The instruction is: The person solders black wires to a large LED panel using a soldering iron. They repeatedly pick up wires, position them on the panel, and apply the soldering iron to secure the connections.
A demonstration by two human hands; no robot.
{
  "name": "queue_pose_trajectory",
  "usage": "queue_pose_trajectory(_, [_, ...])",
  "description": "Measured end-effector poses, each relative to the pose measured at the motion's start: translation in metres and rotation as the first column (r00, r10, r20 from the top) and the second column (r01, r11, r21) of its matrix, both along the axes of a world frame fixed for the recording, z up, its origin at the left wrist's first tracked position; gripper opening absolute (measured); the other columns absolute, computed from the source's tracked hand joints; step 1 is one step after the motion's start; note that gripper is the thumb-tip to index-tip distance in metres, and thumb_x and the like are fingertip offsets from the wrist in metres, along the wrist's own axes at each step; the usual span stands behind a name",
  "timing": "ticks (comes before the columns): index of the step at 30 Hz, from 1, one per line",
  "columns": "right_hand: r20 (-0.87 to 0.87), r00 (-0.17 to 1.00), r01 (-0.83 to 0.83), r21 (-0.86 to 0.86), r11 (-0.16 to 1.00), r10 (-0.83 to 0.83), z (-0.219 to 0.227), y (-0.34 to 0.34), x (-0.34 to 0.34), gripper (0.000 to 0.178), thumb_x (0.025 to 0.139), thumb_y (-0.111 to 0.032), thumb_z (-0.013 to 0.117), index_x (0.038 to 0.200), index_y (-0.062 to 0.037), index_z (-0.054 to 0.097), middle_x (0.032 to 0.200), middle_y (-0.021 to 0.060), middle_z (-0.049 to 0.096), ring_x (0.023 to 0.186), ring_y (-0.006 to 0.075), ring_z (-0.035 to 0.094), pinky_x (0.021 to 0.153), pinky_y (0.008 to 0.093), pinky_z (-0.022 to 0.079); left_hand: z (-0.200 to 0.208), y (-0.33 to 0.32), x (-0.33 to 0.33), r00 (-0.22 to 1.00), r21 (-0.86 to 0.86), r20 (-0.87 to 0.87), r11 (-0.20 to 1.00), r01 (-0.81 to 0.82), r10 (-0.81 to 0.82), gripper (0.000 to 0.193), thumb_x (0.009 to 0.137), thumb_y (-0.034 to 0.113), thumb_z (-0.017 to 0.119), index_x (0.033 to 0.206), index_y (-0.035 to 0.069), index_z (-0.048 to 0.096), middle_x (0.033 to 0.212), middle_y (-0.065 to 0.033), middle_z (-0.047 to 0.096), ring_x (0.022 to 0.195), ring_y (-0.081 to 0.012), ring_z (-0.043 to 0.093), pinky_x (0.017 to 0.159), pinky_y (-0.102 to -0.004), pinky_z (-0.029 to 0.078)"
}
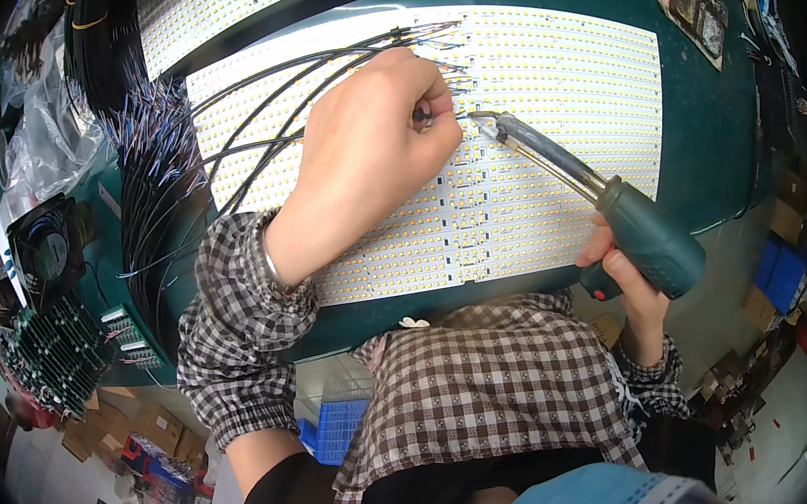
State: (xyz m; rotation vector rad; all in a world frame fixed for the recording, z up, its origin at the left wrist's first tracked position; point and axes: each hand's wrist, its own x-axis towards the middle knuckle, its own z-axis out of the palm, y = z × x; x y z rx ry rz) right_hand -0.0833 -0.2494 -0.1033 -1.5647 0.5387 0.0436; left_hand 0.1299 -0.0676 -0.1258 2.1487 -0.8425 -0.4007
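Observation:
A white LED board [565, 172] with rows of small yellowish chips lies on the green bench. My left hand [364, 136] is over its middle, fingers pinched on a black cable [255, 147] whose thin wire ends reach the board's centre column. Several other black cables [299, 60] arch in from the left, their wire ends at the upper part of that column. My right hand [636, 289] is wrapped round the green handle of a soldering gun [651, 234]. Its tip meets the board right beside my left fingertips; whether it touches the wires I cannot tell.
A thick bundle of black cables with stripped ends [152, 132] lies at the left, near a black fan [45, 246] and stacked green circuit boards [56, 357]. Another LED board [242, 5] is at the back. A dirty tray [693, 7] sits far right.

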Motion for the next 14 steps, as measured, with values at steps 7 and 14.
queue_pose_trajectory(7, [0.016, 1.000, 0.002, -0.008, 1.000, -0.002, -0.0024, 0.0014, -0.0009, 0.041, 0.083, -0.016, 0.059, 0.112, 0.0122, 0.050, 0.078, 0.0108, 0.058, 0.069, 0.0200, 0.059, 0.065, 0.0307, 0.050, 0.0006, -0.0008, -0.0004, 1.000, -0.001, -0.009, 1.000, -0.008, 0.008, 0.007, 0.067, 0.009, 0.060, 0.070, 0.003, 0.058, 0.072, -0.0116, 0.058, 0.066, -0.0292, 0.058, 0.059, -0.0374, 0.046])
queue_pose_trajectory(14, [0.019, 0.999, 0.029, -0.009, 1.000, -0.028, -0.0007, 0.0001, -0.0016, 0.044, 0.082, -0.018, 0.060, 0.112, 0.0119, 0.050, 0.079, 0.0110, 0.059, 0.071, 0.0207, 0.060, 0.067, 0.0325, 0.051, 0.0010, -0.0008, -0.0004, 1.000, -0.003, -0.007, 1.000, -0.007, 0.007, 0.007, 0.067, 0.009, 0.060, 0.070, 0.003, 0.058, 0.072, -0.0118, 0.058, 0.066, -0.0289, 0.058, 0.059, -0.0370, 0.046])
